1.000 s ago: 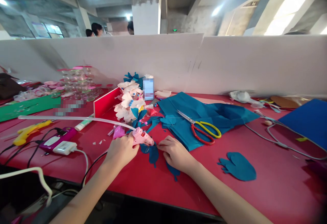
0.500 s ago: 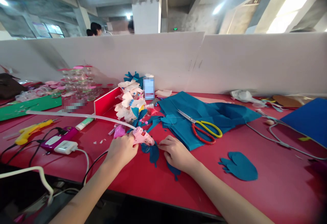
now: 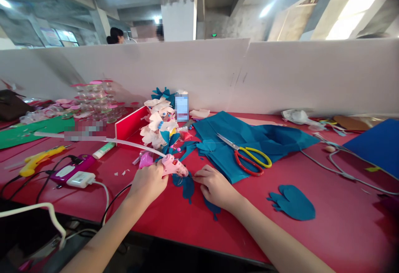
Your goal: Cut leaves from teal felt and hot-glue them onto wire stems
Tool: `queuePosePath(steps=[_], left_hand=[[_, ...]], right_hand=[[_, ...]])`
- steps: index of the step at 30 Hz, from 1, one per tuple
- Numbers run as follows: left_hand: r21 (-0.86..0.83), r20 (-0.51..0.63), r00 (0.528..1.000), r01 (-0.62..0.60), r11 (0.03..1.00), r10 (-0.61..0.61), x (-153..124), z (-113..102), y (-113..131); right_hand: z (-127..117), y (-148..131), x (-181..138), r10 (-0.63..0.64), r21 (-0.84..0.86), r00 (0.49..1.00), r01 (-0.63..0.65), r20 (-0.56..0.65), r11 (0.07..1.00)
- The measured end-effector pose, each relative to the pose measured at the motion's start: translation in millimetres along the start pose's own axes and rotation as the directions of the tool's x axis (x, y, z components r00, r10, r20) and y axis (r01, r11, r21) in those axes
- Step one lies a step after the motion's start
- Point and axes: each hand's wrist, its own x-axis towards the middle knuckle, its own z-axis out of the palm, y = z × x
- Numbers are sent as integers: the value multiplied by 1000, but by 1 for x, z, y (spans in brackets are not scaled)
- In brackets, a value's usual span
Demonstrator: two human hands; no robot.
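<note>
My left hand is wrapped round a pink hot glue gun, its nozzle pointing right and down. A long, pale glue stick sticks out of the gun's back toward the left. Just below the nozzle is a teal fabric leaf piece, partly covered by the gun. My right hand has its thumb and fingers pinched together at the right edge of that piece; the exact grip is partly hidden. Another teal cut-out shows from under my right hand.
Scissors with red and yellow handles lie on a teal cloth. Teal leaf cut-outs lie at right. White fabric flowers and a phone stand behind. A yellow glue gun and a purple power strip are left.
</note>
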Motion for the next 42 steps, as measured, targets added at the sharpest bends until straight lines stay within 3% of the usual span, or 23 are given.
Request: queuePosePath(steps=[15, 42], left_hand=[[10, 49, 998, 45, 999, -46, -2, -4, 0], [35, -5, 1000, 19, 999, -19, -2, 0, -11]], right_hand=[[-1, -2, 1, 20, 0, 1000, -20, 9, 1000], [0, -2, 1, 21, 22, 1000, -21, -6, 1000]])
